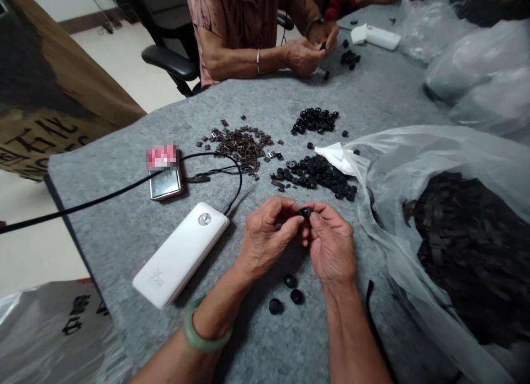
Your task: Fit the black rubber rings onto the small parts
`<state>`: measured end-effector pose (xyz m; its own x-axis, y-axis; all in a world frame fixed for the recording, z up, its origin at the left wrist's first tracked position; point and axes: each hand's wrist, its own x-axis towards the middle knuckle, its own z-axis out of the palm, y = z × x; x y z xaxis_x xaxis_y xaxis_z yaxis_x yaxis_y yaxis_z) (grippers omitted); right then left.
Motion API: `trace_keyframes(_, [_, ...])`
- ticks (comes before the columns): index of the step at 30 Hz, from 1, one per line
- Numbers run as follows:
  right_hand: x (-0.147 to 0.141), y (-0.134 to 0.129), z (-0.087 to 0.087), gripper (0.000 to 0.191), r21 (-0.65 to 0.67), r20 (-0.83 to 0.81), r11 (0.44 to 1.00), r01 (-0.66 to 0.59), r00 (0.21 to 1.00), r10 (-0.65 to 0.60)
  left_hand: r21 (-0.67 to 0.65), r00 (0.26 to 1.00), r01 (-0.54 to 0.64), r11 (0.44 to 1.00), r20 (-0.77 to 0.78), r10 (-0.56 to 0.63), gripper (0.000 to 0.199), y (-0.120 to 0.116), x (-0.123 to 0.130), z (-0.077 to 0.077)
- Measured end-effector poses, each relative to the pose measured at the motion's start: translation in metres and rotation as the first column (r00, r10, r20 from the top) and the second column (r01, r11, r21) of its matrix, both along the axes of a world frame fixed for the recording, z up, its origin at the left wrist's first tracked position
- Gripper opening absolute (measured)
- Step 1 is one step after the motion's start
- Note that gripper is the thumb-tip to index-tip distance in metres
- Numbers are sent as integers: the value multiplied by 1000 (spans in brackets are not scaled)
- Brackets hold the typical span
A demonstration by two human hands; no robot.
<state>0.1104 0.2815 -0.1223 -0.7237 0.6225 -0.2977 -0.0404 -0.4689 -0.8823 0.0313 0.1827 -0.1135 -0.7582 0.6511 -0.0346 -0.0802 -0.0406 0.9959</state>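
Note:
Between my two hands is a small round black plastic part (pixel 305 212), pinched at the fingertips. My left hand (pixel 267 235) grips it from the left, and another dark bit (pixel 277 227) shows by its curled fingers. My right hand (pixel 333 243) closes on the same part from the right. Below the hands lie a few round black caps (pixel 290 281) on the grey felt table cover (pixel 248 340). Just beyond them spreads a pile of black disc-shaped parts (pixel 318 174). Farther back sit a heap of black ring-like pieces (pixel 317 120) and a heap of small brown metal clips (pixel 244 144).
A white power bank (pixel 182 251) with a black cable lies at left, near a small boxy device (pixel 165 180). On the right, an open plastic bag (pixel 385 152) holds dark strips (pixel 467 246). Across the table, a co-worker's hands (pixel 308 53) handle a small black part.

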Motion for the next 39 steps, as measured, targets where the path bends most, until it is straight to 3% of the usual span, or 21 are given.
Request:
trace_keyframes(5, [0, 0, 1, 38, 91, 28, 995, 44, 999, -46, -32, 971, -71, 997, -230, 62, 6, 1, -3, 3])
trace_keyframes(15, [4, 1, -6, 31, 201, 46, 979, 26, 998, -36, -38, 940, -63, 997, -339, 47, 5, 1, -5, 4])
trace_keyframes(26, [4, 1, -7, 31, 209, 60, 978, 25, 997, -38, 17, 927, -51, 999, -370, 54, 6, 0, -6, -5])
trace_keyframes(39, [2, -2, -5, 29, 180, 38, 983, 46, 998, -54, 48, 942, -47, 998, -329, 60, 4, -1, -7, -4])
